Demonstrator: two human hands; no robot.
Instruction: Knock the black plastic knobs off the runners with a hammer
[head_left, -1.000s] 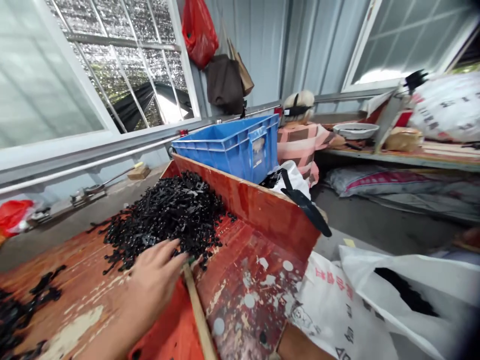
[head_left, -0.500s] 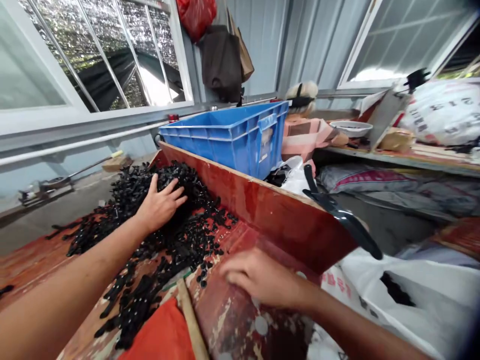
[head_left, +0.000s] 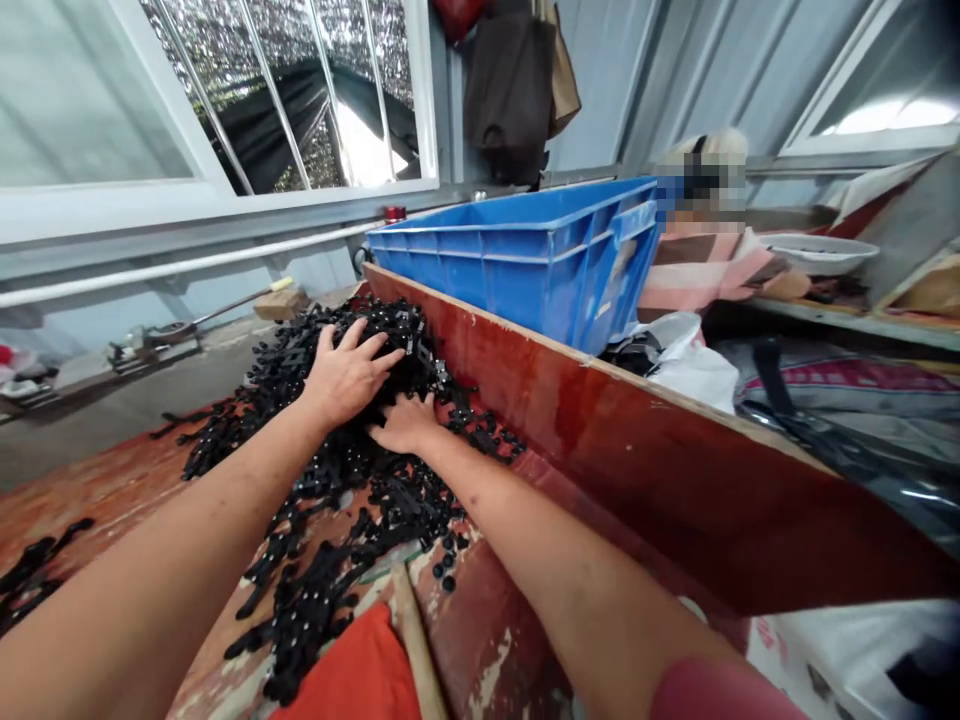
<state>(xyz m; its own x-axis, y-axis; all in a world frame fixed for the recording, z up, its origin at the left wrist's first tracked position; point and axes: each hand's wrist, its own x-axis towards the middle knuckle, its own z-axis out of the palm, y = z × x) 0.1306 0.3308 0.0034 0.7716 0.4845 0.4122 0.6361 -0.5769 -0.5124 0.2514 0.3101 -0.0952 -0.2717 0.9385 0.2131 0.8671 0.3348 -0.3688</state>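
A heap of small black parts (head_left: 300, 350) lies on the worn red tabletop (head_left: 127, 470), against a red board (head_left: 570, 400). My left hand (head_left: 349, 375) rests on top of the heap with its fingers spread. Just to its right and lower, my right hand (head_left: 405, 422) touches the heap's near right side, fingers apart and their tips partly among the parts. Looser black parts (head_left: 307, 600) trail toward the near edge. Neither hand grips anything that I can make out.
Behind the board stands a blue crate (head_left: 517, 270). A wooden stick (head_left: 417, 640) and a red cloth (head_left: 352, 670) lie near the front. A person in pink (head_left: 697, 265) is beyond the crate. White bags (head_left: 862, 650) are at the lower right.
My right hand has moved forward and left from the bare tabletop to the heap, and its fingers have spread. My left hand stays on the heap. The view has shifted left.
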